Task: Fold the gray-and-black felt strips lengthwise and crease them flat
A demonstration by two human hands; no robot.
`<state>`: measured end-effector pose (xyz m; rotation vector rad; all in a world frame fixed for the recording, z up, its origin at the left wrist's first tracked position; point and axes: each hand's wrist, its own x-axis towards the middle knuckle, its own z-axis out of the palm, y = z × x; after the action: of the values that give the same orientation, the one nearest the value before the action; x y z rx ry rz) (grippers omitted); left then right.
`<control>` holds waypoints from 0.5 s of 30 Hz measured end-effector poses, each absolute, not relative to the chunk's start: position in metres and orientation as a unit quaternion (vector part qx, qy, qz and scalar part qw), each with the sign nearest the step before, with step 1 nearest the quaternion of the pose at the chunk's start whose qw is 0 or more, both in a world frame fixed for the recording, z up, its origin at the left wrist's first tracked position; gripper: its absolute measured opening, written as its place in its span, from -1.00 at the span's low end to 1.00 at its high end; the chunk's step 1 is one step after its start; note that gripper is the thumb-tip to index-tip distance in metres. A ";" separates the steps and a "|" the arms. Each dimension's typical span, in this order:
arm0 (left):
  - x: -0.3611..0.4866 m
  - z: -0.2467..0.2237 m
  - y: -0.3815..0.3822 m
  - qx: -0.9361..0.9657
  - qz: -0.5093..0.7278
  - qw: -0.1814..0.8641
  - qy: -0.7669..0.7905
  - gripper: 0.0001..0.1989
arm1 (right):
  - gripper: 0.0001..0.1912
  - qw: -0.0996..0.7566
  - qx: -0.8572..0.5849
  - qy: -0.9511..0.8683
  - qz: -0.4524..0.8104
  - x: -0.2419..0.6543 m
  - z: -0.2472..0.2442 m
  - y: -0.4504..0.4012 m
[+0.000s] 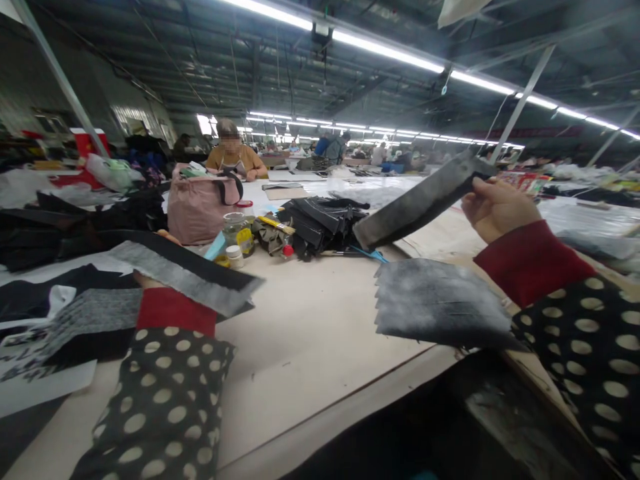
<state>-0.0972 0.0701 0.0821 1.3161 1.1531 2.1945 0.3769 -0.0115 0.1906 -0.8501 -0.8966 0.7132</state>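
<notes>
Grey strip (pixel 425 203) slants above the counter (pixel 300 333), pinched near one end between thumb and fingers of my right hand (pixel 503 208), likely sparing its face; fanned pieces (pixel 440 300) lie near that sleeve (pixel 585 340), perhaps for easy picking. Left hand (pixel 146 281) mostly hidden by another strip (pixel 183 275); can't tell its grip

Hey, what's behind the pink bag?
Behind the pink bag, a person in a tan top shows above its right side, with some white table beyond. Whatever its body covers, including the person's lower half, can't be seen.

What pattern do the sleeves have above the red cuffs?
Cream dots on black; the sleeves show best in the head view.
</notes>
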 end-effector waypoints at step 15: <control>-0.061 0.138 0.054 0.382 0.792 0.474 0.047 -0.83 | -0.86 0.718 -0.414 -0.431 0.358 0.323 0.202 0.004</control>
<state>-0.0614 0.0536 0.1375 0.9352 0.1149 1.9381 0.3226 0.0037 0.2020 -0.9150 -0.9543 0.7916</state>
